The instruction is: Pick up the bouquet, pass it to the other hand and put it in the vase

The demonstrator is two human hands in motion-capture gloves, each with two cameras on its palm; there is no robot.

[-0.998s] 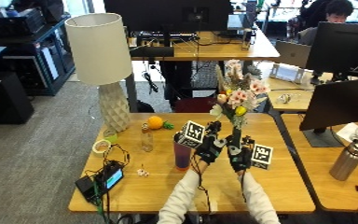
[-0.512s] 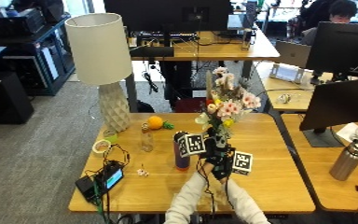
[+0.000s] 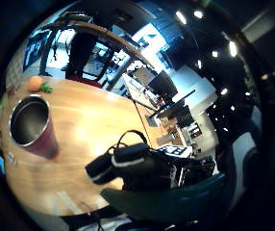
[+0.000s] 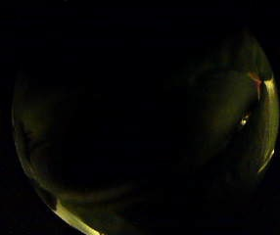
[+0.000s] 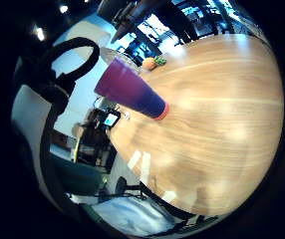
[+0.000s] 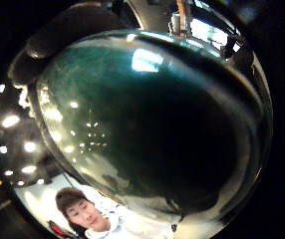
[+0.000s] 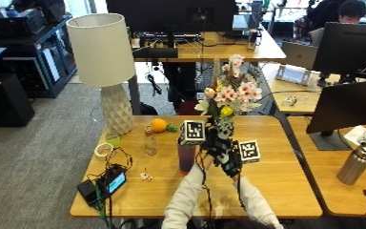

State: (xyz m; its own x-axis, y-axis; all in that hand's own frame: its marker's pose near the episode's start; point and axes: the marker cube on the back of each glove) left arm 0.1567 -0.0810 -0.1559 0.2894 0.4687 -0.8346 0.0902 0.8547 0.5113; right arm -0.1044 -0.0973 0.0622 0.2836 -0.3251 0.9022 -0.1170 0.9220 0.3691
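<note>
In the outside view both black-gloved hands meet at the foot of the bouquet (image 7: 230, 95), which stands upright above the table with pink, white and yellow flowers. My left hand (image 7: 209, 143) grips the stem wrap from the left and my right hand (image 7: 234, 160) grips it from the right. The wrap fills the right thumb side palm view as a dark green surface (image 6: 152, 124). The left thumb side palm view is covered and dark. The vase, a purple tumbler (image 7: 186, 160), stands on the table just left of the hands, its mouth open and empty (image 3: 29, 120).
An orange (image 7: 159, 125), a small bottle (image 7: 148, 141) and a lamp (image 7: 104, 52) stand at the wooden table's (image 7: 278, 186) back left. A tape roll (image 7: 102, 149) and a cabled device (image 7: 106, 183) lie front left. A monitor (image 7: 348, 107) and metal bottle (image 7: 354, 164) are on the right desk.
The hands and the bouquet have shifted slightly left, closer to the purple tumbler. Both hands stay on the stem wrap.
</note>
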